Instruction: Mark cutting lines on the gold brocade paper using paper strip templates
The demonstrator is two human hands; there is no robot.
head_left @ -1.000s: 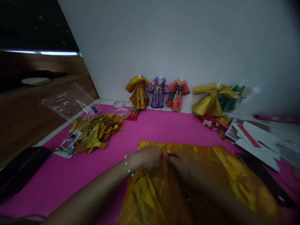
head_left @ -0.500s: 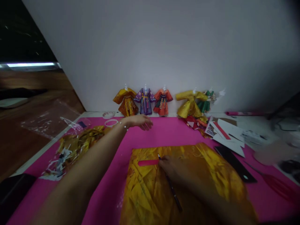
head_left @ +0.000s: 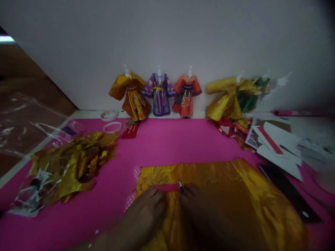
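A golden brocade fabric (head_left: 213, 174) lies spread over the pink work surface (head_left: 170, 141). On its left part rests a narrow pink strip (head_left: 169, 188). My left hand (head_left: 148, 212) is down on the fabric at the strip's left end, fingers curled in; its fingertips are hidden. At the strip's right end, my right hand (head_left: 195, 200) grips a dark pencil (head_left: 181, 188), its light pointed end angled up and away from me. Both hands look dark and slightly blurred.
Several doll-sized robes (head_left: 159, 94) stand along the wall. Golden scraps (head_left: 81, 164) and a plastic bag of bits (head_left: 31, 195) lie left. A red card (head_left: 130, 130) sits by a white tape ring (head_left: 112, 127). White paper pieces (head_left: 282, 146) and a black flat object (head_left: 290, 193) lie right.
My left hand has come back from near the robes to the fabric beside the strip. A red card now shows by the tape ring. The pencil has tipped; the view has shifted closer.
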